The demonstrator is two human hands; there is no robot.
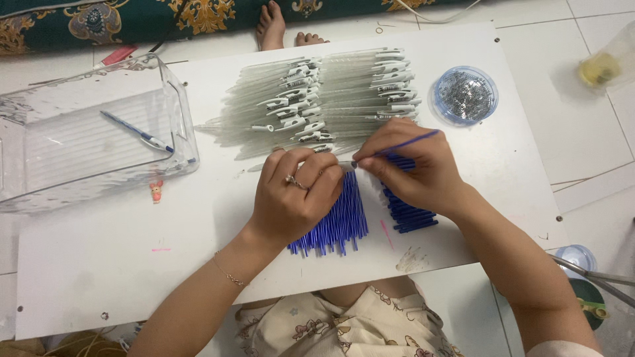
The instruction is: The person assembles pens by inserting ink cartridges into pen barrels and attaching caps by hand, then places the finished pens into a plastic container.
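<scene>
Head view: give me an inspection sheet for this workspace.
Surface: white board, pink marks and smudges.
Job's things: blue refills fanned under left hand; more blue refills under the right hand; clear pen barrels piled behind.
Clutter: clear bin holding one pen; round tub of small metal parts.
Grippers: right hand pinches one blue refill; left pinches a barrel tip.
Cables: nothing seen.
Surroundings: tiled floor, patterned cloth, bare feet.

I see deep blue refills (334,221) under my left hand (294,195), a white board (119,264), pale pen barrels (317,99) at upper centre, a blue-rimmed dish (438,106), and green cloth with gold flowers (132,20) at upper left.
</scene>
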